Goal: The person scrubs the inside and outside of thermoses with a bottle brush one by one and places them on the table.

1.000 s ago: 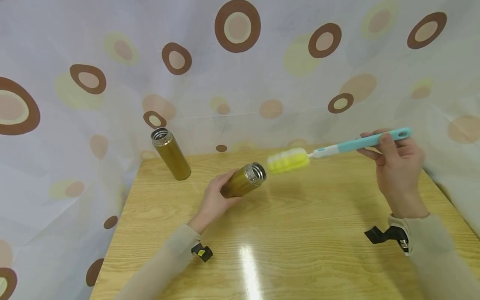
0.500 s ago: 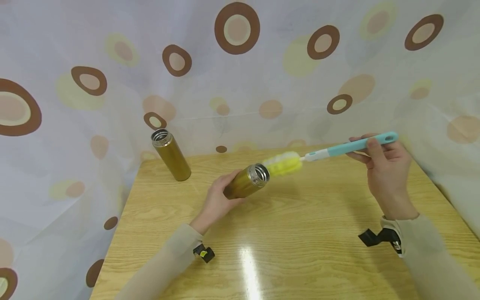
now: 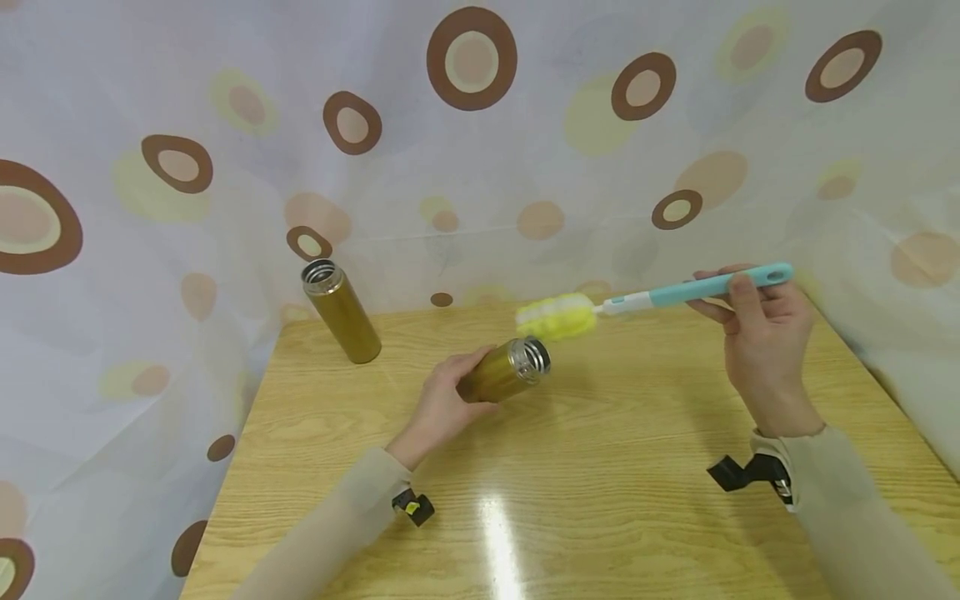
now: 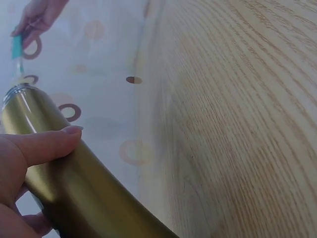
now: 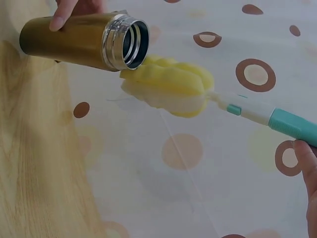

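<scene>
In the head view my left hand point(image 3: 442, 408) grips a gold metal thermos bottle point(image 3: 495, 375), tilted with its open steel mouth to the right. The left wrist view shows the thumb across the gold bottle body point(image 4: 94, 198). My right hand point(image 3: 772, 350) holds a bottle brush point(image 3: 690, 290) by its turquoise handle, thumb on top. The yellow and white sponge head point(image 5: 171, 87) lies beside the bottle's mouth point(image 5: 133, 44) and outside it; whether they touch I cannot tell. A second gold thermos bottle point(image 3: 343, 317) stands upright and uncapped at the table's back left.
The wooden table point(image 3: 600, 500) carries a bright light reflection near its front. A white curtain point(image 3: 465, 183) with brown and yellow circles hangs behind the table and along both sides. Each wrist wears a black camera mount point(image 3: 738, 473).
The brush and right hand have moved left, bringing the sponge head behind and above the bottle's mouth. My left hand has shifted the held bottle slightly right and toward me. The standing bottle stays put.
</scene>
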A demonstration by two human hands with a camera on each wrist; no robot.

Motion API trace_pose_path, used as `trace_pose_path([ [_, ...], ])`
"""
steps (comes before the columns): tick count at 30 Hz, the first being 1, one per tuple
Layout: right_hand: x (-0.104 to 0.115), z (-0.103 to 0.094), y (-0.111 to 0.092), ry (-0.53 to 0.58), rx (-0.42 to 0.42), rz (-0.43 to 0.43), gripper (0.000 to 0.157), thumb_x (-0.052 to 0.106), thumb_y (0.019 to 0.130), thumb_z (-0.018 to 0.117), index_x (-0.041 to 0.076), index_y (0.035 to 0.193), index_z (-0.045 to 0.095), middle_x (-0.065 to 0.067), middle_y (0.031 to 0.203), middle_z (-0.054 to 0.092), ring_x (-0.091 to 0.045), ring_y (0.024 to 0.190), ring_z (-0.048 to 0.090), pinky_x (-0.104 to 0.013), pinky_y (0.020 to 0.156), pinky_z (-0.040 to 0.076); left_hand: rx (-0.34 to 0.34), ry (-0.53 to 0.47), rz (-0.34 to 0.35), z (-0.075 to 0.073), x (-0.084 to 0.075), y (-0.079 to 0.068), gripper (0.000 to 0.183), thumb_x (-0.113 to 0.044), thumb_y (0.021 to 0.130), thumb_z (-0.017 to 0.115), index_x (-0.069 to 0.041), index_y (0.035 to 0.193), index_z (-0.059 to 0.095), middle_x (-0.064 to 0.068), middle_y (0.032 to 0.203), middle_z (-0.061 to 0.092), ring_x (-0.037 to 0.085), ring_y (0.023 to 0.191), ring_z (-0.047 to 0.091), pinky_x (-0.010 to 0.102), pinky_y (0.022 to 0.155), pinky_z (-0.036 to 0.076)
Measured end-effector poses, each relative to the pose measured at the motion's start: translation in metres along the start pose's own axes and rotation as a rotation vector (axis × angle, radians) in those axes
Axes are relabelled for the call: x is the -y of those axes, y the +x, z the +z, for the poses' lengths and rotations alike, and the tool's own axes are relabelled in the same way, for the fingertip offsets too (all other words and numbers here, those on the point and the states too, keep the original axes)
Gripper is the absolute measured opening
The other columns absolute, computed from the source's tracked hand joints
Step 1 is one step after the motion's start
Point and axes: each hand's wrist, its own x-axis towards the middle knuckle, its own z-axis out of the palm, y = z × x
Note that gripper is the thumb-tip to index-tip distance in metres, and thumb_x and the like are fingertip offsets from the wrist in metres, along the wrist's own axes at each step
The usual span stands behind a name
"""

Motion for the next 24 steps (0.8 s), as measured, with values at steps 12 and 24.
trace_pose_path([
  [12,-0.0025,0.0009,-0.0025,0.035,0.055,0.010,0.019,-0.013,0.103,0.049,-0.028,0.108,0.058,-0.031,0.099,0.072,-0.038,0.094,0.076,-0.046,0.084,0.060,0.003,0.083,-0.008,0.0005,-0.0009,0.0006,0.083,-0.011,0.078,0.093,-0.024,0.151,0.056,0.010,0.143,0.062,0.037,0.128,0.055,0.063,0.110,0.036],
  [24,0.0016,0.0036,-0.0027,0.089,0.105,0.034,0.018,-0.013,0.103,0.049,-0.027,0.107,0.058,-0.033,0.099,0.072,-0.039,0.094,0.075,-0.048,0.087,0.059,0.007,0.119,-0.005,-0.0014,-0.0030,0.0010,0.083,-0.014,0.079,0.092,-0.023,0.152,0.055,0.011,0.142,0.062,0.038,0.128,0.055,0.064,0.108,0.038],
])
